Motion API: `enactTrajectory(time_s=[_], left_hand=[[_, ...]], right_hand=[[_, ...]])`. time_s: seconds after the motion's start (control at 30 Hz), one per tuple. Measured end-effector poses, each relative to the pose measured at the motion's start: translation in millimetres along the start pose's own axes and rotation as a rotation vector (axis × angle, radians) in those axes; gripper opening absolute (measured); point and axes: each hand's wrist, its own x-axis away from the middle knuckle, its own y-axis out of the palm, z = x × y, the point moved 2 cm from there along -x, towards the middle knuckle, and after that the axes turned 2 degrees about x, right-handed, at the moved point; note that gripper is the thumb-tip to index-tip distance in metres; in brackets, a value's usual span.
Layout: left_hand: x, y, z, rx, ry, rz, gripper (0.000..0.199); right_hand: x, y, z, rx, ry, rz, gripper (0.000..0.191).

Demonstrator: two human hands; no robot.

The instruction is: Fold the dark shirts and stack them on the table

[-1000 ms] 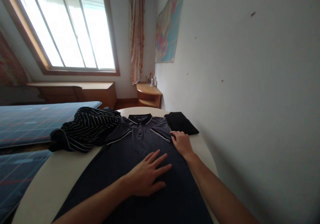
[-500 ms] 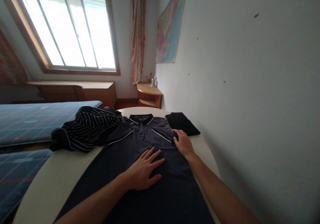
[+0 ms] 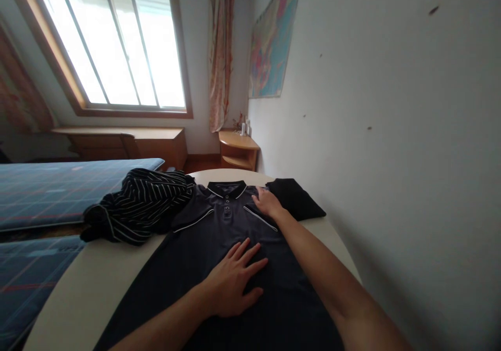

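A dark polo shirt (image 3: pixel 203 257) lies spread front up, its black collar with white piping at the far end and both sleeves folded inward over the chest. My left hand (image 3: pixel 237 278) rests flat on the middle of the shirt, fingers spread. Farther off, my right hand (image 3: pixel 268 203) lies on the shirt's right shoulder beside the collar, its fingers stretched out and partly hidden by the back of the hand. Nothing shows gripped in either hand.
A round cream table (image 3: pixel 74 288) bears the shirt. Left of the collar sits a crumpled black-and-white striped garment (image 3: pixel 144 202); on the right, a folded black cloth (image 3: pixel 297 200). A bed with a blue checked mattress (image 3: pixel 50 189) adjoins on the left, a white wall (image 3: pixel 410 184) on the right.
My right hand has moved from the outer edge of the right sleeve up and inward to the shoulder near the collar. My left hand stays on the shirt. The view has shifted slightly.
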Motion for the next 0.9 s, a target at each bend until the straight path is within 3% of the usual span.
enactTrajectory(time_s=[0.2, 0.33, 0.47, 0.57, 0.7, 0.8, 0.9], left_hand=[[-1, -2.9, -3, 0.020, -0.027, -0.021, 0.072], [-2, -3.5, -6, 0.029, -0.031, -0.036, 0.073], [-2, -2.4, -8, 0.038, 0.000, -0.011, 0.073], [-1, -2.6, -8, 0.035, 0.008, 0.001, 0.073], [0, -4.2, -5, 0.024, -0.021, -0.013, 0.071], [1, -4.3, -2, 0.024, -0.021, -0.016, 0.071], [2, -2.7, -1, 0.016, -0.029, -0.013, 0.070]], right_hand=[[-41, 27, -4, 0.021, 0.104, -0.099, 0.068], [-49, 38, -7, 0.045, 0.196, -0.143, 0.076], [-50, 41, -12, 0.019, 0.193, -0.186, 0.074], [-43, 35, -13, 0.029, 0.159, -0.168, 0.069], [-22, 17, -13, 0.091, 0.124, -0.020, 0.055], [-3, -3, -6, 0.169, 0.208, 0.048, 0.046], [15, -26, 7, 0.208, 0.296, -0.007, 0.041]])
